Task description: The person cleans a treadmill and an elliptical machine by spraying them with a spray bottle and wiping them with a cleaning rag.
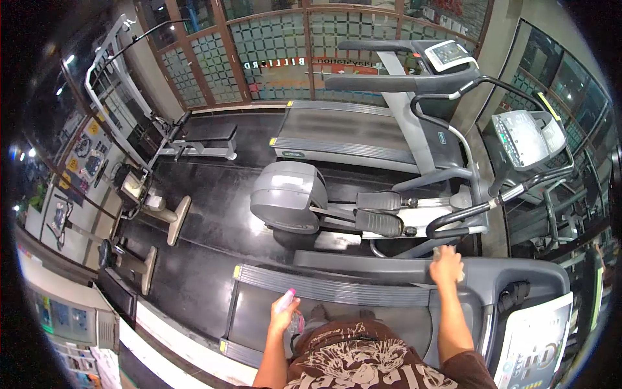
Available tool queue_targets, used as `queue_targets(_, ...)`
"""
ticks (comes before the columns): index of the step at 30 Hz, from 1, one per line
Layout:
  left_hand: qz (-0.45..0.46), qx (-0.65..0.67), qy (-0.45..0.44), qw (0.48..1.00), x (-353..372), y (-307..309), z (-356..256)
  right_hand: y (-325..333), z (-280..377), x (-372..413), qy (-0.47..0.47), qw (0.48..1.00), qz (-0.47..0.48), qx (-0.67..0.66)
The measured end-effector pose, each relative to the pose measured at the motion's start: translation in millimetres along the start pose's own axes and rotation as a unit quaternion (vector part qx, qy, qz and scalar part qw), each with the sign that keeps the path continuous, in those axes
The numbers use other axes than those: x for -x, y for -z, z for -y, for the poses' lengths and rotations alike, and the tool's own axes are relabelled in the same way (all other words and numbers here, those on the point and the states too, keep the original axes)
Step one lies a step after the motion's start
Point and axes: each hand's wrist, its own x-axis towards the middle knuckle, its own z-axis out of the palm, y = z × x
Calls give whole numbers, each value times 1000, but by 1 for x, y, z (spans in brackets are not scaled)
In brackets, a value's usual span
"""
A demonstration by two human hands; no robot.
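2 hands are cleaning a treadmill (pixel 337 293): left hand (pixel 283 319) is gripping a bottle (pixel 287 301), right hand (pixel 446 266) is clutching a cloth (pixel 461 273) against the rail (pixel 363 260). Wiping seems underway; console (pixel 534 343) probably remaining.

the dark floor (pixel 214 220) bears a near treadmill (pixel 337 293), an elliptical trainer (pixel 291 198), a far treadmill (pixel 350 136) and a bench (pixel 208 133).

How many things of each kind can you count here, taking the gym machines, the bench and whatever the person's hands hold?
Treadmills: 2
Cross-trainer: 1
Bench: 1
Spray bottle, in the left hand: 1
Cloth, in the right hand: 1
Total: 6
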Motion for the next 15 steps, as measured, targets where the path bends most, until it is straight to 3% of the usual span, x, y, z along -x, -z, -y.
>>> queue_targets(1,2,10,4,1000,-1,5,0,-12,24,2,-4,999,-14,-47)
queue_targets(2,18,-15,3,1000,-2,8,-5,0,57,4,-30,989,55,-135)
queue_targets(5,69,-51,-1,996,-16,10,-8,-36,144,27,158,975,25,-155)
queue_targets(8,116,-122,-30,985,-25,8,-26,-35,209,58,199,962,34,-183)
queue_targets(12,130,-104,-35,985,-34,18,-30,-15,185,49,200,944,82,-248)
queue_targets(14,115,-86,-29,989,-30,30,-34,7,146,30,131,971,44,-195)
queue_targets(15,107,-77,-25,991,-27,38,-35,39,130,18,73,980,77,-167)
